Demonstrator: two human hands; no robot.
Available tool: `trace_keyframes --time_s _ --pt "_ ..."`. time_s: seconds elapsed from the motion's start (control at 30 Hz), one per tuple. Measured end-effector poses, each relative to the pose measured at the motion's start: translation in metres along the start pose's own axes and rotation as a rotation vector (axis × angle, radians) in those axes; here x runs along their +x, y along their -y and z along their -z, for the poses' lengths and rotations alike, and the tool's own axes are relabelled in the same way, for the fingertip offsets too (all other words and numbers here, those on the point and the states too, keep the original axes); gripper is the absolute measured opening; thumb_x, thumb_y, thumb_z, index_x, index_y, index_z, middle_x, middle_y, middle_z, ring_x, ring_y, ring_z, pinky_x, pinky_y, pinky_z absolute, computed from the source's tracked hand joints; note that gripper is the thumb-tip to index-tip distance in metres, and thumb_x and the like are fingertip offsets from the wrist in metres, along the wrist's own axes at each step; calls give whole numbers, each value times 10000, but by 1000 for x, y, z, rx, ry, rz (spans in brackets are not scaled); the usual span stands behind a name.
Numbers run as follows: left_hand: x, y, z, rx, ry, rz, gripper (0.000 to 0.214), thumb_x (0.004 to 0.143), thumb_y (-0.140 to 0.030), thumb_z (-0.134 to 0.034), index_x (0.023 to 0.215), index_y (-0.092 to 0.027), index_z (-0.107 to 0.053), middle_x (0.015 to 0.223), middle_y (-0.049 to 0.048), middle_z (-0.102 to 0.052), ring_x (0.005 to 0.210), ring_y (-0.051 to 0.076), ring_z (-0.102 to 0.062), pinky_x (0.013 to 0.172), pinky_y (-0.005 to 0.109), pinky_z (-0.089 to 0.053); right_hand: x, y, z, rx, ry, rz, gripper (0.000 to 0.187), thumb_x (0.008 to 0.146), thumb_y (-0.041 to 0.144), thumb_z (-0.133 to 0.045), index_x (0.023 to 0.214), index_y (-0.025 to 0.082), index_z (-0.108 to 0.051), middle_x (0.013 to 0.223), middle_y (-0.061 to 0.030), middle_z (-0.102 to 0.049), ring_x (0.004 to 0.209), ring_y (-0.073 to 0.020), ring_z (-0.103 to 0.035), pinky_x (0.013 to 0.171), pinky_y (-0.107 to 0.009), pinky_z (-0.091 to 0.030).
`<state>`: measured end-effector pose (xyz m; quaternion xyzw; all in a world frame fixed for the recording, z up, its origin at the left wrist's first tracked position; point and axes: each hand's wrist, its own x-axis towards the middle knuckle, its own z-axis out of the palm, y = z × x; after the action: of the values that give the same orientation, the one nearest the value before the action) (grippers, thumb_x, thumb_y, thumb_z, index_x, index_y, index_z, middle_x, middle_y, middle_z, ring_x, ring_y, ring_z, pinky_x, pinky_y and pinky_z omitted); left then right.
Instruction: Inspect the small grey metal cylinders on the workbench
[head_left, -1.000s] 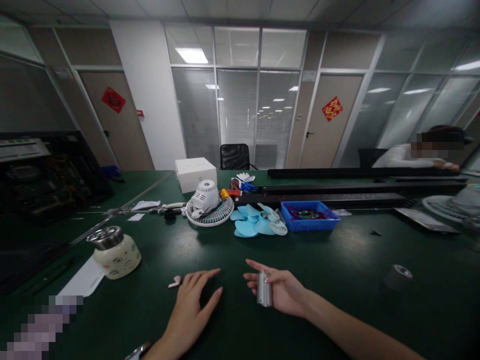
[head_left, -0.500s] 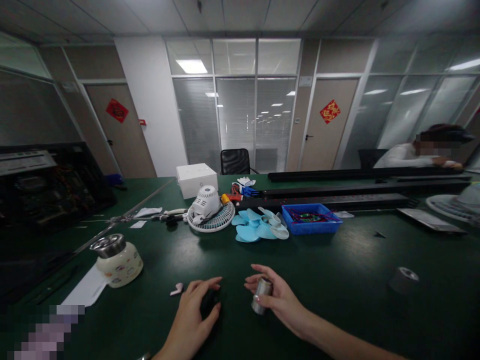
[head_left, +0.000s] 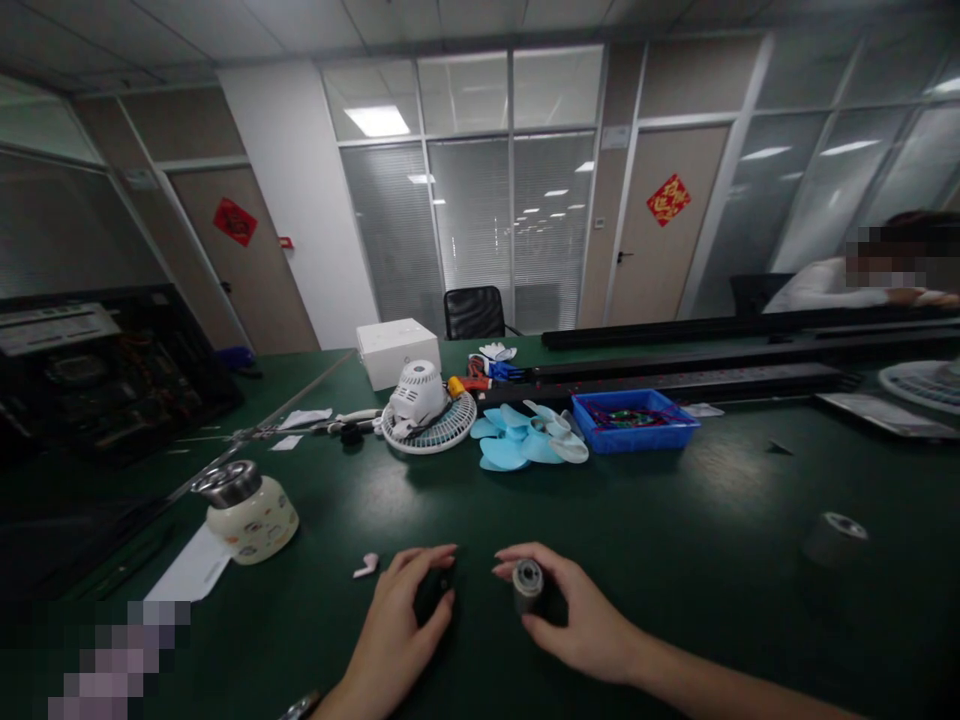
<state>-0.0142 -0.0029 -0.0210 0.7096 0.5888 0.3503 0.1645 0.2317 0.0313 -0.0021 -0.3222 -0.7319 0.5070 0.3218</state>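
Note:
My right hand [head_left: 581, 615] curls around a small metal cylinder [head_left: 528, 588]. The cylinder stands upright, its ringed top with a central hole facing me. The thumb is at its near side and the fingers reach behind it. Opposite, my left hand [head_left: 405, 620] is bent into a C shape around a small black object [head_left: 444, 581], which is mostly hidden by the fingers and dark against the green table [head_left: 637, 540]. A pale pink earbud [head_left: 366, 566] lies left of my left hand. Farther right stands a second grey cylinder [head_left: 836, 540].
A cream jar [head_left: 259, 520] with a steel lid stands left. Ahead are a white fan part [head_left: 420, 400], blue fan blades [head_left: 510, 445], a blue bin [head_left: 637, 435] with wires and a white box [head_left: 397, 350]. Black rails [head_left: 720, 335] lie behind. A person [head_left: 825, 285] sits far right.
The metal cylinder has gone from tilted to upright in my right hand. My left hand has shifted slightly right. The whole view has also moved a little.

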Motion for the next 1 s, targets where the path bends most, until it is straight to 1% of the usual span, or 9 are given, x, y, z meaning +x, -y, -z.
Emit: trace_keyframes --time_s 0.1,0.17,0.27,0.37,0.43,0.53,0.77,0.9,1.0 --pt "-1 1 -1 -13 -21 -13 368 796 -236 -581 1158 -271 -638 1136 71 -652 1068 245 -599 965 478 -479 3 -1 7 28 87 -32 619 717 172 -661 1319 182 -517 1276 -117 -595 1202 -236 -542 1069 -417 -373" --pt "-1 3 -1 -17 -41 -29 365 793 -235 -584 1152 -254 -645 1120 80 -657 1059 246 -603 958 466 -485 5 -1 11 22 108 -57 634 700 231 -706 1308 178 -537 1283 -118 -593 1202 -245 -542 1065 -418 -382" --pt "0 5 -3 -15 -30 -56 365 797 -233 -580 1156 -237 -645 1110 93 -660 1054 245 -604 951 443 -486 7 1 14 -6 72 -71 599 681 287 -734 1255 195 -590 1248 -102 -618 1168 -250 -564 1045 -414 -403" --pt "1 9 -7 10 -29 -61 379 796 -227 -569 1169 -212 -635 1089 104 -659 1049 247 -598 954 439 -473 6 3 13 -39 45 -42 573 669 306 -739 1219 203 -618 1239 -96 -620 1165 -262 -560 1045 -418 -398" --pt "1 10 -9 12 -71 -44 370 797 -228 -558 1157 -199 -636 1088 108 -654 1050 247 -590 958 434 -463 5 4 13 -65 38 -21 556 666 308 -738 1201 204 -630 1231 -94 -621 1165 -266 -556 1041 -416 -397" --pt "2 9 -10 7 -77 -33 353 794 -236 -561 1134 -191 -644 1077 108 -654 1036 244 -586 952 423 -458 4 4 14 -82 34 1 538 666 304 -733 1187 210 -637 1195 -89 -636 1140 -264 -567 1019 -409 -412" --pt "2 3 -2 18 7 -22 357 831 -242 -558 1184 -212 -606 1108 95 -645 1057 236 -582 961 432 -451 6 -2 14 -85 50 37 522 703 309 -718 1207 221 -612 1185 -72 -633 1113 -230 -577 994 -388 -430" --pt "1 -4 1 13 4 -30 333 831 -227 -564 1161 -218 -611 1109 87 -647 1054 233 -582 956 437 -456 7 -6 12 -72 49 62 473 712 301 -719 1170 231 -622 1162 -58 -641 1084 -217 -591 971 -388 -447" --pt "0 -8 3 8 0 -19 319 827 -212 -571 1143 -228 -616 1090 74 -659 1045 230 -582 961 450 -451 8 -7 10 -83 0 64 453 699 334 -744 1122 226 -626 1115 -49 -652 1032 -203 -609 935 -379 -469"
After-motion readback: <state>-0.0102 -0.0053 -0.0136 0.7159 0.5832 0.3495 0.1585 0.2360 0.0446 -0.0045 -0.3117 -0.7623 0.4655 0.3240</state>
